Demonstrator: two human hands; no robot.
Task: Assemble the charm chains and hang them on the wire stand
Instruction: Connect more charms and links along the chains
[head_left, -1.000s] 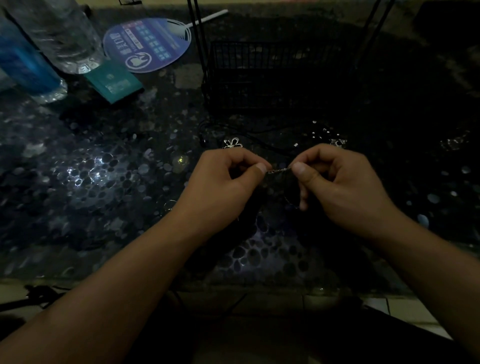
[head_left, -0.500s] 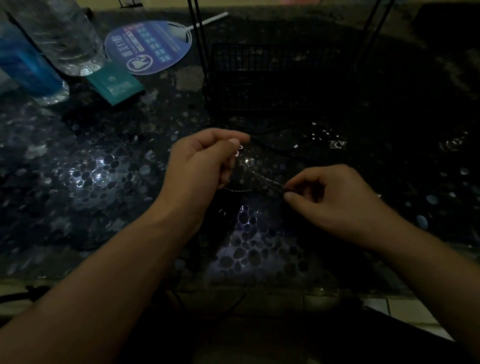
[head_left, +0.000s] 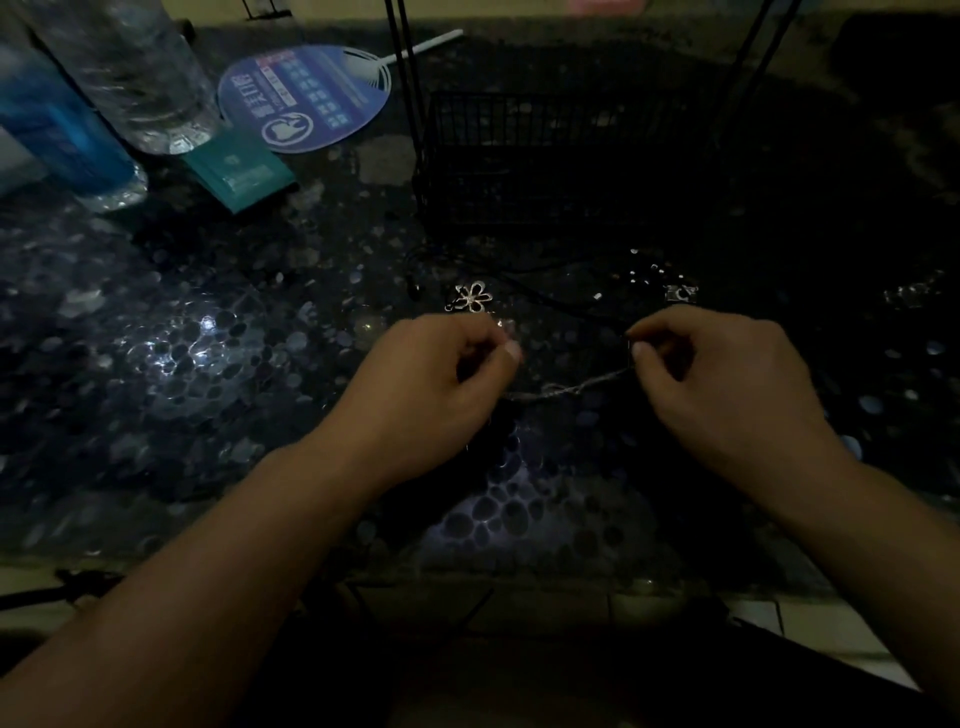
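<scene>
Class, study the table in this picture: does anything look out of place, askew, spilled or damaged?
Nothing looks spilled or damaged. The left hand and right hand hold a thin chain between them. A flower charm lies loose on the table, as assembly would explain. The dim light hides fine detail.

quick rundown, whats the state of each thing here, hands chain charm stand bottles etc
left hand: fingers curled, pinching one end of the chain
right hand: fingers curled, pinching the other end
chain: slung between both hands, sagging, above the table
flower charm: lying flat on the table, loose, untouched
wire stand: upright behind the hands, nothing seen hanging on it
clear bottle: standing upright
blue bottle: standing upright
hand fan: lying flat
</scene>
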